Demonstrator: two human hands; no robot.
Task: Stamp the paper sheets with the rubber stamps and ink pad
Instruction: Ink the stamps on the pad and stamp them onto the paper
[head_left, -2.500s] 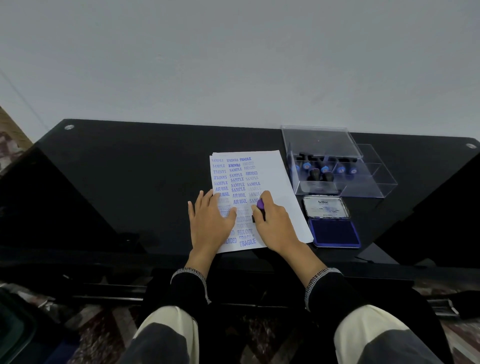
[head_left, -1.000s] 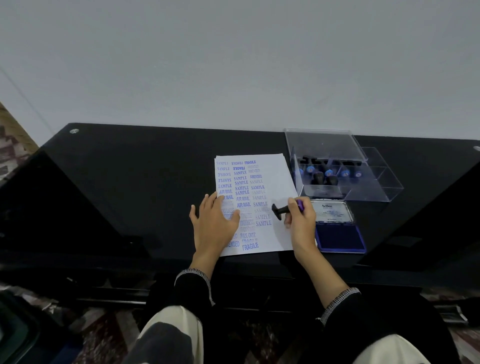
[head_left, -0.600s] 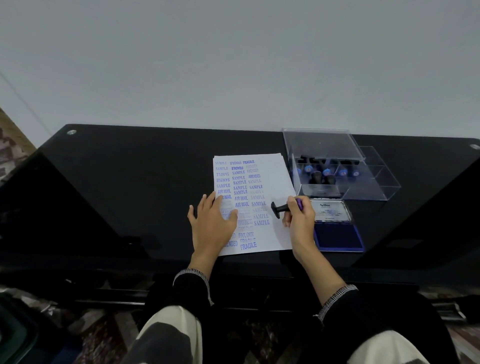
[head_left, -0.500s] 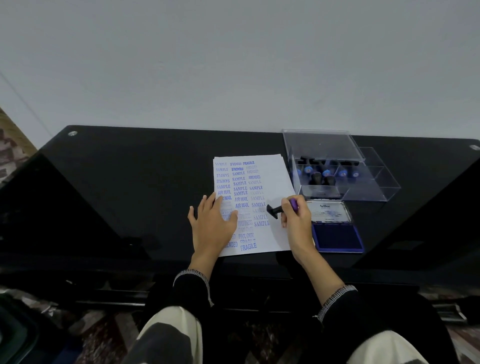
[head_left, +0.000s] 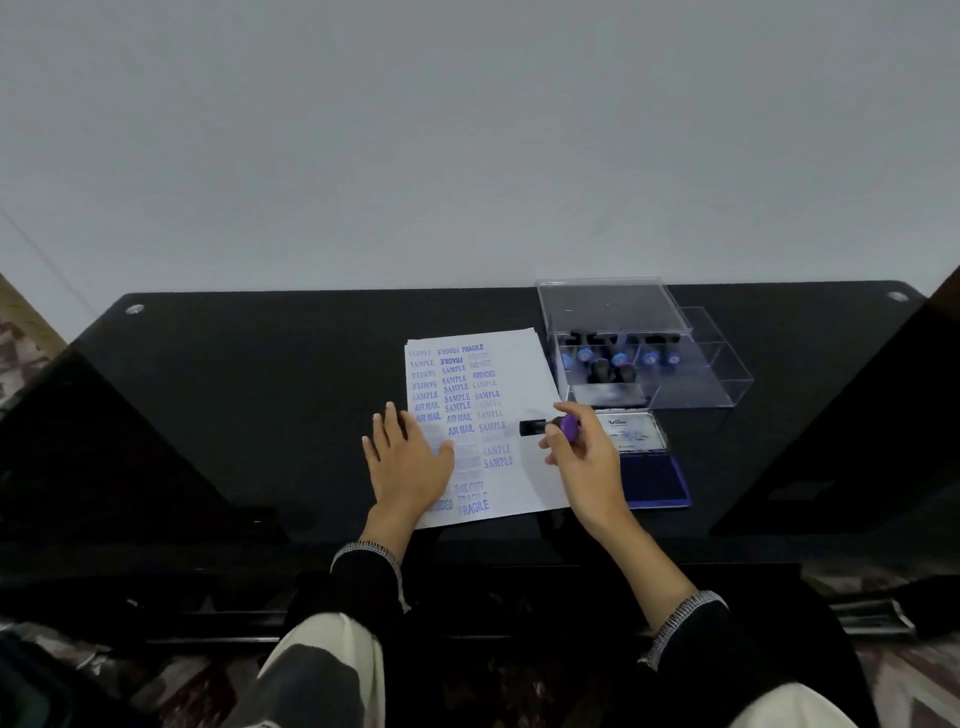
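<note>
With the paper sheets (head_left: 511, 374) pinned flat on the bench (head_left: 234, 395) by the outspread left hand (head_left: 408, 462), the rubber stamp (head_left: 550, 427) pinched in the right hand (head_left: 584, 462) beside the open ink pad (head_left: 655, 480) should be turned face-down and pressed squarely onto blank paper.

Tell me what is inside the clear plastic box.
Rubber stamps with black handles and blue ends fill the left part of the box. The right compartments look empty. Their lettering cannot be seen.
</note>
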